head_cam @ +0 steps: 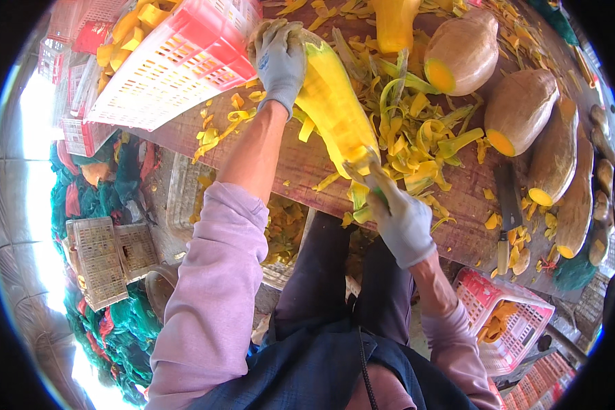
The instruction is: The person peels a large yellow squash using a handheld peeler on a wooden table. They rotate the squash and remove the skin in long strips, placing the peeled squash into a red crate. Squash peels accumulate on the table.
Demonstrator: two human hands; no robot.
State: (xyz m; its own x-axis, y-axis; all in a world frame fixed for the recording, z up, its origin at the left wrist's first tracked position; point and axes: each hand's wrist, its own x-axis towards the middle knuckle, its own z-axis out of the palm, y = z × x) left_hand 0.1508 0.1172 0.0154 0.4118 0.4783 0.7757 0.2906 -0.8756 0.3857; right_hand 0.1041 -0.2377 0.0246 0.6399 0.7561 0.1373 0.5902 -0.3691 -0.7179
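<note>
A long squash (335, 110), mostly peeled to bright yellow flesh, lies slanted on the wooden table (282, 154). My left hand (283, 59), in a grey-white work glove, grips its far end, where some skin remains. In my gloved right hand (404, 223) is a peeler (366, 171), blurred, its head against the near end of the squash. My fingers hide most of its handle. Curled yellow and green peelings (420, 138) are heaped just right of the squash. Another peeled squash (395, 25) lies beyond that heap.
Unpeeled squashes with cut ends (523, 110) line the table's right side, near a cleaver-like knife (507, 205). A pink-and-white plastic crate (184, 61) of yellow chunks stands at upper left. Another crate (517, 328) is low right. Green netting (128, 328) lies at left.
</note>
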